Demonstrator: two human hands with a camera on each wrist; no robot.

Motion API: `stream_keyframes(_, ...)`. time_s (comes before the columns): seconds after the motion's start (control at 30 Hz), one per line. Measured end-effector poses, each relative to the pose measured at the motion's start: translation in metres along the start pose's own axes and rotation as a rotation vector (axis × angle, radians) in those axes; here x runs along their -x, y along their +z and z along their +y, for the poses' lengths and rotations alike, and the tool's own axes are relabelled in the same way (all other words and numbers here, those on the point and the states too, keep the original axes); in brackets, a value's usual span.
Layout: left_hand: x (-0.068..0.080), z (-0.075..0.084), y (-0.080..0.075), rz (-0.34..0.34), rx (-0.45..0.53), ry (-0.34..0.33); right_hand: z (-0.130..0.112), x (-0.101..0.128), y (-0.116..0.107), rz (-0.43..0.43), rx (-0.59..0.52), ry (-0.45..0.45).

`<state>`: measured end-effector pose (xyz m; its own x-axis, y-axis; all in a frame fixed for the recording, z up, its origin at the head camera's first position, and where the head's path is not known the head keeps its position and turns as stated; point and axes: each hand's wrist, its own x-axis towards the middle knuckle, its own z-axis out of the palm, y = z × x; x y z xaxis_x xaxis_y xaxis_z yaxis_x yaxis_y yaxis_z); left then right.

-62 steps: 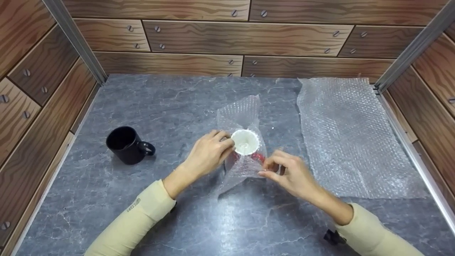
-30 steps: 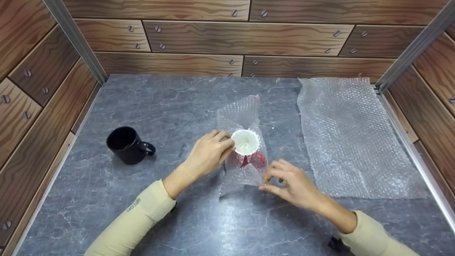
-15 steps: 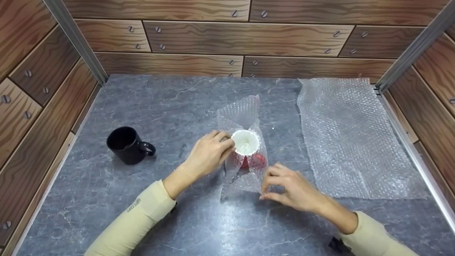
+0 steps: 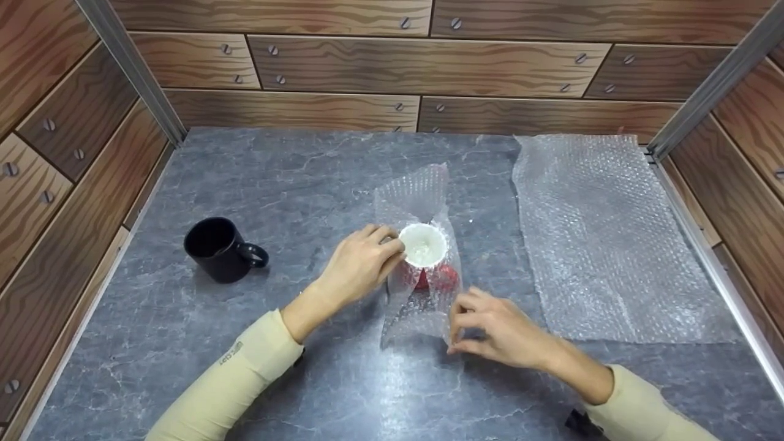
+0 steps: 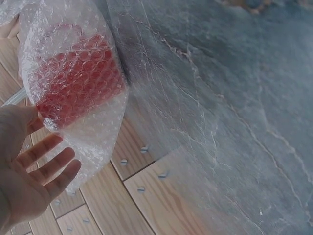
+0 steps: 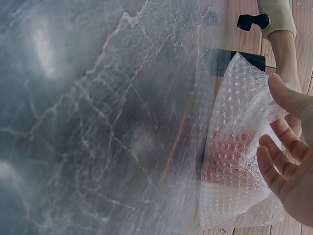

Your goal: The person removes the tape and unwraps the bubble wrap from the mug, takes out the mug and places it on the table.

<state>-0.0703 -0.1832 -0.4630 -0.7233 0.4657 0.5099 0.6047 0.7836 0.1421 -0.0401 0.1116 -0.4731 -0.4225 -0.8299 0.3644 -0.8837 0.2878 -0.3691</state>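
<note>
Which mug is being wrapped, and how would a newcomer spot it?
Start at the grey stone table and look to its middle, between the two hands. The red mug stands there in bubble wrap, white inside, unlike the bare black mug to the left.

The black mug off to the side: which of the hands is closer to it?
Left. The left hand rests against the bubble-wrapped red mug, on the side facing the black mug but apart from it. The right hand is beyond the wrapped mug, pinching the bubble wrap.

A red mug [image 4: 429,269] with a white inside stands upright mid-bench, half-wrapped in a clear bubble wrap sheet [image 4: 416,193] rising around its sides.
</note>
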Motion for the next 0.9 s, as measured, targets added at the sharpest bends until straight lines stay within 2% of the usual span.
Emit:
stream_keyframes(0.53,0.000,0.000,0.002,0.004,-0.014,-0.001,0.000,0.003,0.006,-0.063,0.125,-0.028)
stream_keyframes(0.9,0.000,0.001,0.000,-0.001,-0.005,-0.010,0.000,0.004,0.012,0.003,0.090,-0.014)
